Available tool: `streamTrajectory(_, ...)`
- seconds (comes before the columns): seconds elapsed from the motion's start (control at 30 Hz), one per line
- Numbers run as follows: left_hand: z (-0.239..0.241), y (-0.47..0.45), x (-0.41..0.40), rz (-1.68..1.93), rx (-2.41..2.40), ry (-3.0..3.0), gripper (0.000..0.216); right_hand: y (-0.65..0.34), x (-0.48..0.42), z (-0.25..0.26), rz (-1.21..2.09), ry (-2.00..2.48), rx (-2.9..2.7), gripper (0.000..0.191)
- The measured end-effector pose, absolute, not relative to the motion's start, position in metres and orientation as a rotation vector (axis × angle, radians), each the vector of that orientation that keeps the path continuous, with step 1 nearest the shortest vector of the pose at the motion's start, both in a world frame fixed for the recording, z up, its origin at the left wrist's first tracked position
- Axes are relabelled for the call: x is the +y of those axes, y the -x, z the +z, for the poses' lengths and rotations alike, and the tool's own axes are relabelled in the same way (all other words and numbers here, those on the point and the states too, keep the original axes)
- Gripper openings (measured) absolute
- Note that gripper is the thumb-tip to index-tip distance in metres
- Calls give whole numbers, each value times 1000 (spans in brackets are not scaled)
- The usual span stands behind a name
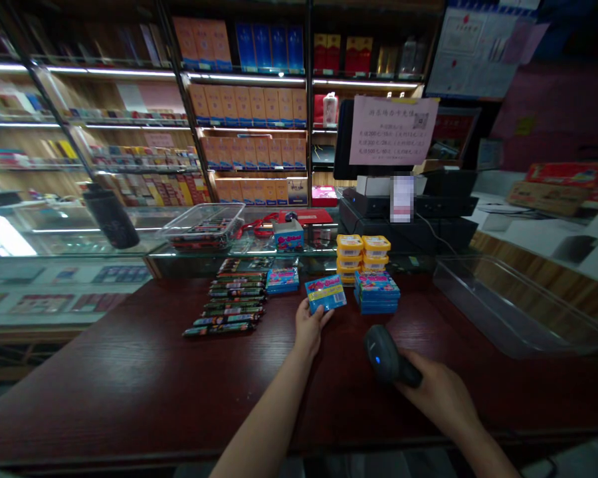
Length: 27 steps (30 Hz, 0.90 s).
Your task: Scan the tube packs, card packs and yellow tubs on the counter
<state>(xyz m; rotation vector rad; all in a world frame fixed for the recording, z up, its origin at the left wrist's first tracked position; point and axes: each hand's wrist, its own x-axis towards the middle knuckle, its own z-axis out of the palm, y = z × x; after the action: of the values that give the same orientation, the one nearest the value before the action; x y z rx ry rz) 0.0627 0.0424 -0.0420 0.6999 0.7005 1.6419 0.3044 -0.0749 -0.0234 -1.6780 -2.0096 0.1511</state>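
Observation:
Pinched in my left hand (311,329) is a flat blue packet (325,293) with pink lettering, a yellow band and a barcode, raised over the dark wooden counter (169,392). My right hand (436,392) grips the handle of a black barcode scanner (385,355), whose blue light is lit. Similar packets form a stack (377,293) beyond the scanner and a smaller pile (282,280) left of the held one. Yellow-lidded tubs (349,251) are stacked behind. A row of slim dark printed packages (234,299) lies to the left.
A clear plastic bin (503,325) stands at the right. Along the glass ledge are a lidless-looking clear tray (202,226), a small blue box (289,238) and a black bottle (110,216). A monitor bearing a paper notice (393,133) rises at the back right.

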Motion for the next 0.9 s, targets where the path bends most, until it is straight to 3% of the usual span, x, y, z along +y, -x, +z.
streamTrajectory(0.3, -43, -62, 41, 1638, 681, -712, 49, -267, -88, -9, 658, 1465, -1596, 42)
streamTrajectory(0.9, -41, -64, 42, 1652, 700, -703, 47, -264, -97, -3, 710, 1480, -1591, 41)
